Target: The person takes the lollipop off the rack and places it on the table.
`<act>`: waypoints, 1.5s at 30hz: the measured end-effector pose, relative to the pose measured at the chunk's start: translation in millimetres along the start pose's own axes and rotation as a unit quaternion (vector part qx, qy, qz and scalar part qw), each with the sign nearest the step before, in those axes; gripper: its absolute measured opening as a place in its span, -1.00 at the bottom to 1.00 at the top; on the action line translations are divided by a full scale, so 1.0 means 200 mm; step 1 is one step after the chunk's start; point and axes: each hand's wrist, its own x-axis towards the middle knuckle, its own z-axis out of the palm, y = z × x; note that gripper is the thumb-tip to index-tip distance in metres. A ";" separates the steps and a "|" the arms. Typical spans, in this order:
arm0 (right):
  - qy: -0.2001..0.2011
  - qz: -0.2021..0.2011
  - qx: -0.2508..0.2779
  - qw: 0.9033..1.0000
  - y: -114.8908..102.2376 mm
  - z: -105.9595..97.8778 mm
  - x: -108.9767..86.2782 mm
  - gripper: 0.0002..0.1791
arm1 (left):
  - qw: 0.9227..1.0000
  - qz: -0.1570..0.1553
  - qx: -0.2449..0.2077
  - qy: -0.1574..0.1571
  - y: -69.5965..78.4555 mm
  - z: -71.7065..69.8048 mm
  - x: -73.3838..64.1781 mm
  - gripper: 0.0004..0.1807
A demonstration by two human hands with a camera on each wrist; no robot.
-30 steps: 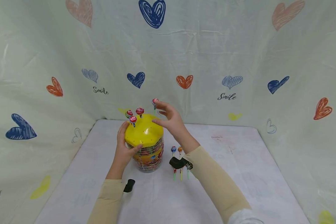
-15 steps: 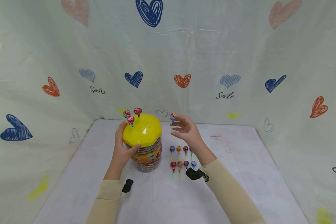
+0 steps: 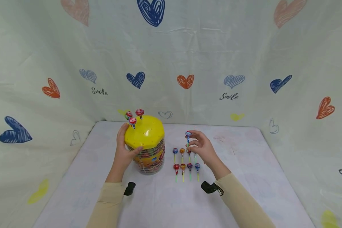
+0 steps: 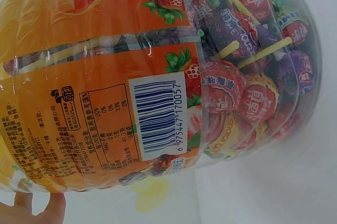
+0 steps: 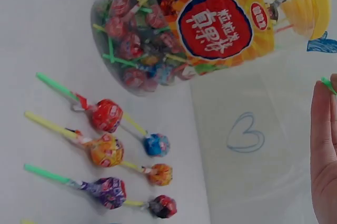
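My left hand holds the clear plastic lollipop jar by its yellow lid, thumb at the front and fingers at the left side. Three lollipops stick up from the lid's left part, one behind the others. To the right of the jar, my right hand pinches an upright lollipop above the table. Only the green end of its stick shows in the right wrist view. The left wrist view is filled by the jar's orange label and wrapped lollipops inside.
Below the right hand, several lollipops lie in two rows on the white table, a red one at the front left. The right hand partly covers the back row. A heart-printed curtain hangs behind the table.
My right hand has moved away from above the lid, rightward and down, carrying its lollipop toward the rows. My left hand keeps its hold on the lid.
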 end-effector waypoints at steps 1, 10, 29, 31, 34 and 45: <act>0.003 0.007 -0.008 1.000 0.02 -0.01 -0.01 -0.31 | 1.000 0.001 -0.001 0.001 0.00 0.00 0.00 0.06; 0.020 0.058 -0.050 0.997 0.15 -0.16 -0.08 -0.27 | 1.000 0.007 0.003 -0.001 0.00 0.00 0.00 0.06; 0.016 0.188 -0.144 0.971 0.39 -0.33 -0.26 -0.20 | 1.000 -0.002 0.000 0.002 0.00 0.01 0.00 0.06; 0.015 0.192 -0.163 0.968 0.41 -0.34 -0.28 -0.21 | 1.000 -0.001 -0.002 0.001 0.00 0.01 0.00 0.06; 0.013 0.201 -0.182 0.962 0.43 -0.35 -0.29 -0.24 | 1.000 -0.001 -0.002 0.001 0.00 0.01 0.00 0.06; -0.010 0.198 -0.189 0.962 0.49 -0.37 -0.31 -0.30 | 1.000 -0.001 -0.003 0.002 -0.01 0.01 0.00 0.05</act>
